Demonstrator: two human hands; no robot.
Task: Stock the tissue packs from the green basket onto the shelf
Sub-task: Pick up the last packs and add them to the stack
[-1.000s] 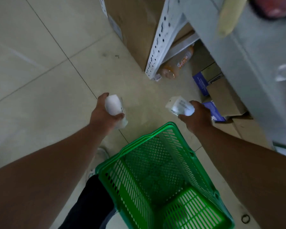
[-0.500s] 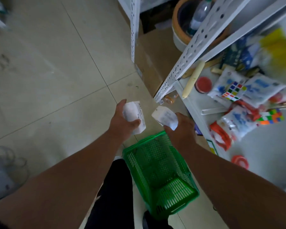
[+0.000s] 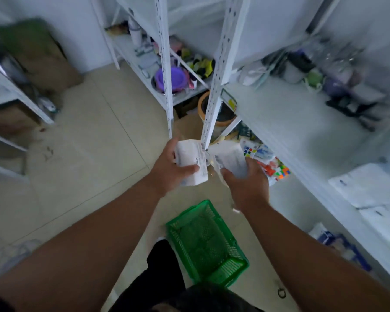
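My left hand (image 3: 167, 170) grips a white tissue pack (image 3: 193, 161), thumb across its front. My right hand (image 3: 245, 183) holds a second white tissue pack (image 3: 229, 159) just to the right of the first. Both packs are raised in front of a white perforated shelf post (image 3: 221, 70). The green basket (image 3: 206, 242) stands on the floor below my arms and looks empty. The white shelf board (image 3: 286, 118) stretches to the right at about hand height, with white tissue packs (image 3: 367, 190) lying on its near right part.
Puzzle cubes and packets (image 3: 270, 163) fill the lower shelf beside my right hand. A purple bowl (image 3: 170, 78) and a brown-rimmed pot (image 3: 221, 113) sit further back. Cups and dark items (image 3: 338, 91) crowd the shelf's far end. Cardboard boxes (image 3: 41, 55) stand at left.
I have risen from the basket, and both hands lifted their tissue packs to shelf height. The view swung up from the floor to the shelves.
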